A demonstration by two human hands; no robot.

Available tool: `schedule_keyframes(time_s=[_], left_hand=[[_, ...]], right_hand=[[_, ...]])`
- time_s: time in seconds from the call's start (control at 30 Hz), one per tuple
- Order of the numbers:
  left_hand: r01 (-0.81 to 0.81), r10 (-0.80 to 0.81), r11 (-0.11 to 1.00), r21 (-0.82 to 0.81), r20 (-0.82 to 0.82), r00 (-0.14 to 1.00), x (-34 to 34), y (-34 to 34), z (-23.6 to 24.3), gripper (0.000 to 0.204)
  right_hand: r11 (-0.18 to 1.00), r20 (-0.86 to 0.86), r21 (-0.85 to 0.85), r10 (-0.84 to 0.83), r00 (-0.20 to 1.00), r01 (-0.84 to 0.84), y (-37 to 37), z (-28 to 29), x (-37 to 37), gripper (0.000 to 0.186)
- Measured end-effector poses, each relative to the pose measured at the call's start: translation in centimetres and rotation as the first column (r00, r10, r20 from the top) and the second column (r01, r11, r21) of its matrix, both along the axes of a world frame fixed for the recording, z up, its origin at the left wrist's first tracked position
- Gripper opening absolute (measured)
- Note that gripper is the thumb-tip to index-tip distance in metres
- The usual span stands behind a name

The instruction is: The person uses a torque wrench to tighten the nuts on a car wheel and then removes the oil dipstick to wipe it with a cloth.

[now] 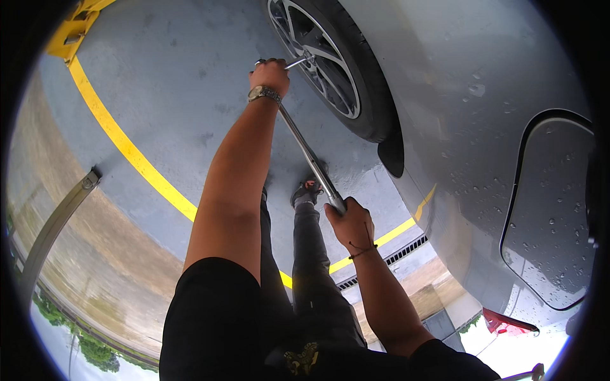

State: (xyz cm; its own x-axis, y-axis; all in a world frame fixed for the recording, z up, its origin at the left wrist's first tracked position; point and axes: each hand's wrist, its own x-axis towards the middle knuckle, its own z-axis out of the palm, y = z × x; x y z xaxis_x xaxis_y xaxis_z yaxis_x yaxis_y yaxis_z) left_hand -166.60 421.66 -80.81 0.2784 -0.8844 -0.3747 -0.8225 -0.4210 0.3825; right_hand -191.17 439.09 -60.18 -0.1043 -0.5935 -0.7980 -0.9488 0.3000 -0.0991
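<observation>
My left hand (270, 75), with a metal watch at its wrist, is closed around the head end of a long metal torque wrench (307, 151). A short shiny extension bar (295, 63) runs from there to the middle of a car wheel (351, 79) with silver spokes and a black tyre. My right hand (351, 223), a thin dark cord at its wrist, grips the thicker handle end of the wrench, closer to my body. The tool slants between both hands. My left fingers hide the joint of wrench and bar.
The silver car body (445, 127) fills the right side, dotted with water, with a dark-outlined rounded panel (553, 209). A yellow line (127, 145) crosses the grey floor. A yellow metal piece (70, 35) stands far left. A drain grate (406, 252) lies behind my shoes.
</observation>
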Motion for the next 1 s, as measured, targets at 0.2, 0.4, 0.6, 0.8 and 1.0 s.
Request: schedule_keyframes(time_s=[0.2, 0.4, 0.6, 0.8, 1.0], left_hand=[[0.007, 0.006, 0.999, 0.046, -0.271, 0.963, 0.8, -0.3, -0.1, 0.024], [0.104, -0.076, 0.992, 0.073, -0.31, 0.948, 2.2, 0.7, -0.3, 0.026], [-0.083, 0.102, 0.993, 0.078, -0.275, 0.956, 2.5, 5.4, -2.3, 0.021], [-0.075, 0.096, 0.991, 0.106, -0.204, 0.974, 1.5, 3.7, -5.6, 0.017], [0.012, -0.012, 1.0, -0.003, -0.051, 0.999, -1.2, 1.4, -7.0, 0.017]], right_hand=[[0.985, -0.082, -0.14, 0.094, 0.992, -0.105, 3.9, -9.9, -5.2, 0.042], [0.975, -0.009, -0.201, 0.1, 0.995, -0.1, 4.3, -8.6, -4.7, 0.035], [0.992, 0.065, -0.014, 0.13, 0.989, -0.129, 1.1, -3.0, -5.2, 0.041], [0.997, 0.046, 0.03, 0.071, 0.996, -0.072, 0.5, -5.2, -2.7, 0.044], [0.997, 0.031, -0.052, 0.059, 0.998, -0.057, 1.5, -6.2, -2.4, 0.045]])
